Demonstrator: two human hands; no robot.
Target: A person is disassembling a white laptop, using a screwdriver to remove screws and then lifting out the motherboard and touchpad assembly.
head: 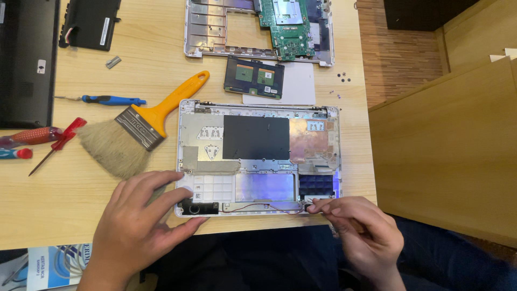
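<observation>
An opened white laptop base [258,110] lies on the wooden table, showing a black sheet, copper foil and a silver plate inside. My left hand [137,218] rests on its near left corner, fingers spread, next to a black speaker [198,207]. My right hand [363,229] pinches the end of a thin red-black wire [258,206] at the near right corner, by the other speaker. The wire runs along the front edge between the two speakers.
A wide brush with an orange handle [141,125] lies left of the base. Screwdrivers [107,99] and a red tool [59,141] lie further left. A second opened chassis with a green board [285,24], a touchpad module [254,76], a black battery [89,22] and loose screws [343,78] lie behind.
</observation>
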